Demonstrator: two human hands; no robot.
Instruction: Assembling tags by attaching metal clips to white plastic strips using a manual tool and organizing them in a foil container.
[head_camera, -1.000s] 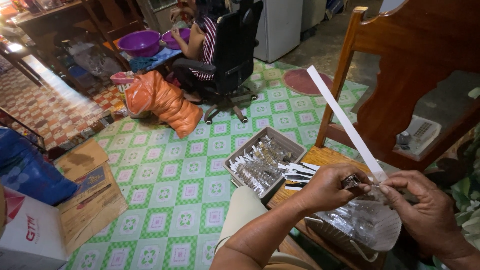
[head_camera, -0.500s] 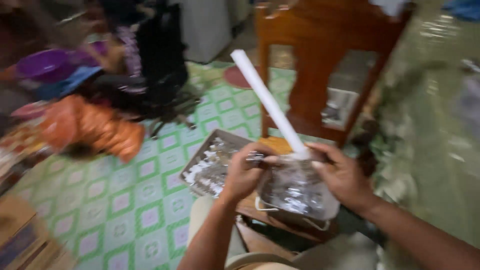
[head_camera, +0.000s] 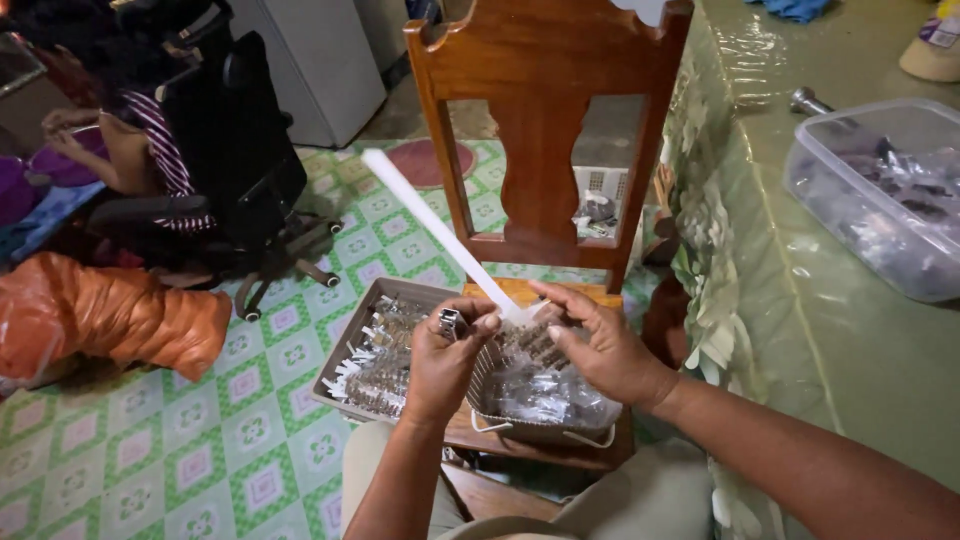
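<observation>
I'm now pinching a small metal piece in my left hand, right hand gripping the white strip, hands shifted toward 12 o'clock over the basket.

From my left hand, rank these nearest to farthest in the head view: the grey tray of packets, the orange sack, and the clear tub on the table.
1. Grey tray of packets: just left of the left hand.
2. Orange sack: far left, on the floor.
3. Clear tub: upper right, on the table.
</observation>
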